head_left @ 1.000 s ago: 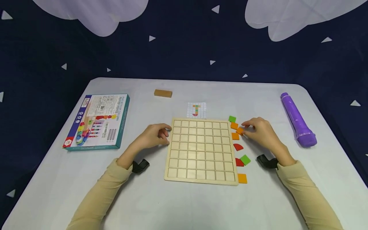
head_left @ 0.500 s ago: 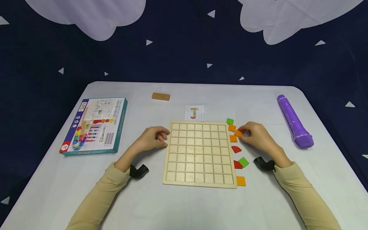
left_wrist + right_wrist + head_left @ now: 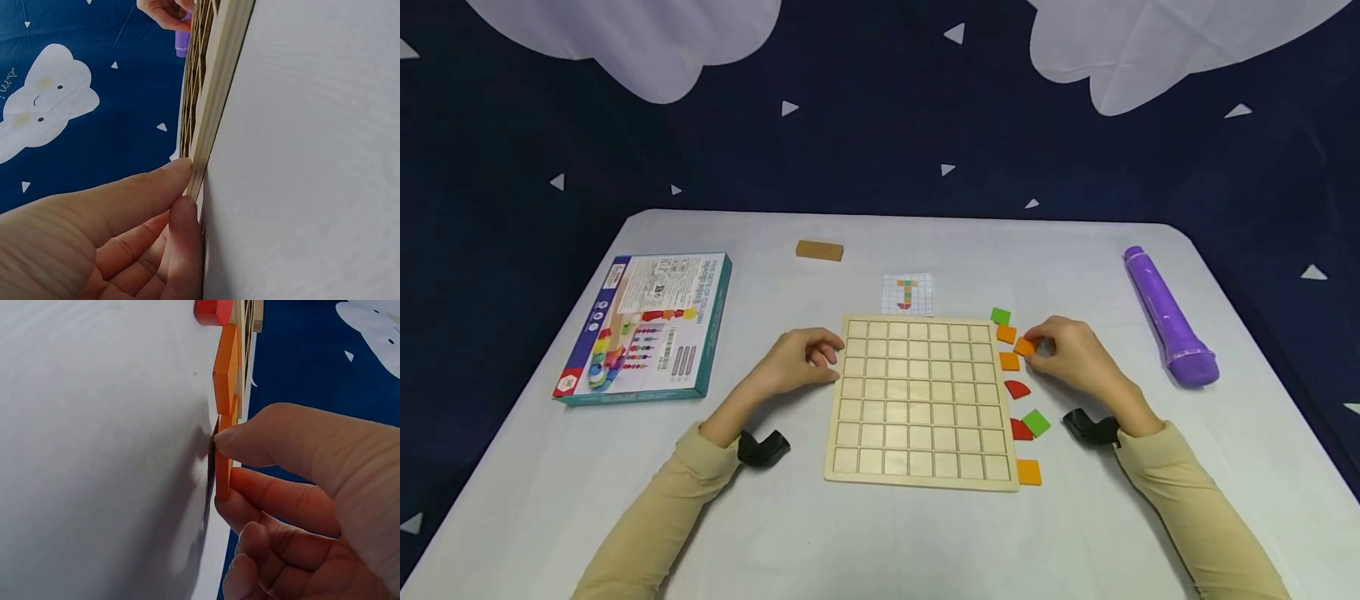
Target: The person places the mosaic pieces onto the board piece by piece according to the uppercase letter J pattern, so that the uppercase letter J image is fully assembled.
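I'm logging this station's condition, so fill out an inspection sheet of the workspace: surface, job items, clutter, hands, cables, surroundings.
Surface: white table; no spills seen.
Job items: wooden grid board; pattern card at its far edge; along its right side, two green squares, two red quarter-circles, three orange squares, plus a fourth orange square in hand.
Clutter: printed box at left, brown block beyond the board, purple tube at right.
Hands: left hand touches the board's left edge; right hand pinches the fourth orange square; black device at each wrist.
Cables: nothing seen.
Surroundings: dark blue backdrop with white clouds and triangles.
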`<state>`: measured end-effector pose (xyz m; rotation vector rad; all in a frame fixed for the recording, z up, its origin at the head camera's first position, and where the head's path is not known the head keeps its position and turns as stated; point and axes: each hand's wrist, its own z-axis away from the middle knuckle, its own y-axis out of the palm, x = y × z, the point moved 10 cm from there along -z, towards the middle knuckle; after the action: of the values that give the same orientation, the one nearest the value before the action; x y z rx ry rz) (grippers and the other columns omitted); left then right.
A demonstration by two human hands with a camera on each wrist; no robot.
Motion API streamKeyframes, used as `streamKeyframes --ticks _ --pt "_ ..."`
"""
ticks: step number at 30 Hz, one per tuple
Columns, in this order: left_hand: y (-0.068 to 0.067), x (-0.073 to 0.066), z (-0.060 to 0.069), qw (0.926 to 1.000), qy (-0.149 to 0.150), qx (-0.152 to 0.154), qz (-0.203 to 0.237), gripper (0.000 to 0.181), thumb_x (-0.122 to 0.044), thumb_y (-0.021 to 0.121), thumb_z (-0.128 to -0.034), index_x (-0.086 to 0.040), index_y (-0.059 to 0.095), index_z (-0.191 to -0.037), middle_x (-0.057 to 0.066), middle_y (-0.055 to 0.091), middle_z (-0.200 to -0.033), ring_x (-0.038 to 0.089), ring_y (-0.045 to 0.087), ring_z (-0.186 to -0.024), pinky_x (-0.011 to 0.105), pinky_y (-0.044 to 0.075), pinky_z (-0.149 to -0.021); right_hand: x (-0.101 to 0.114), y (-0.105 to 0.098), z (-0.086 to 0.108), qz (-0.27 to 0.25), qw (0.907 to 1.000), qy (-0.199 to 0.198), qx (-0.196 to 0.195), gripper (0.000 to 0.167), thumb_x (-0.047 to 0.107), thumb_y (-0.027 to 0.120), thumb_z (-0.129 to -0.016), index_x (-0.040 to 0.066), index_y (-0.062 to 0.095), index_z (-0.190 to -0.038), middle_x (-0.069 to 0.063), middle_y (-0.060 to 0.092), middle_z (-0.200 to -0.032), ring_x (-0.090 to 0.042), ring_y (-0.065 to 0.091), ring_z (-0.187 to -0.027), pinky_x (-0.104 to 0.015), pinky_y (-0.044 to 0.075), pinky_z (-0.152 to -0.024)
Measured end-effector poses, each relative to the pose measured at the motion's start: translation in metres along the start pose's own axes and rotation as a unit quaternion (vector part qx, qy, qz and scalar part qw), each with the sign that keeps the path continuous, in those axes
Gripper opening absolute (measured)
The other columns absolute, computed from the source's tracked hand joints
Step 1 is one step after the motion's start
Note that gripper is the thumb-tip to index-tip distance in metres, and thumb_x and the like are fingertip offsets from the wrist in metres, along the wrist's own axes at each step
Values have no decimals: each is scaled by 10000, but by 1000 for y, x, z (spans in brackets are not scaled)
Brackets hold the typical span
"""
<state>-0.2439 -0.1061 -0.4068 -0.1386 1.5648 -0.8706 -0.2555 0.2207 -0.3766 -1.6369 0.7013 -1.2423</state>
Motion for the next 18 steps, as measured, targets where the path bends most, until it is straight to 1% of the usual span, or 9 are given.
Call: streamKeyframes --ticks 7,14,18 --pt "-1 1 -2 10000 -57 -23 -24 367 -38 743 -756 12 616 -1096 119 634 -871 93 557 -693 209 467 -653 1 -7 0 82 9998 26 -176 260 70 713 -732 -39 690 -966 -136 634 -833 -191 472 -698 -261 354 -618" --pt "-1 -1 0 9999 -101 1 -24 404 -39 733 -766 3 600 -1146 116 631 -910 98 567 -700 247 482 -688 5 -10 0 204 9989 -146 -397 229 82 715 -734 -16 700 -941 -112 643 -825 -184 470 -686 -256 356 -610" --pt "0 -1 0 9999 -137 8 -62 409 -39 730 -769 0 597 -1154 114 629 -929 96 562 -695 258 476 -697 7 -11 0 221 9987 -150 -427 228 91 713 -739 -5 703 -945 -106 653 -842 -195 488 -702 -261 369 -617"
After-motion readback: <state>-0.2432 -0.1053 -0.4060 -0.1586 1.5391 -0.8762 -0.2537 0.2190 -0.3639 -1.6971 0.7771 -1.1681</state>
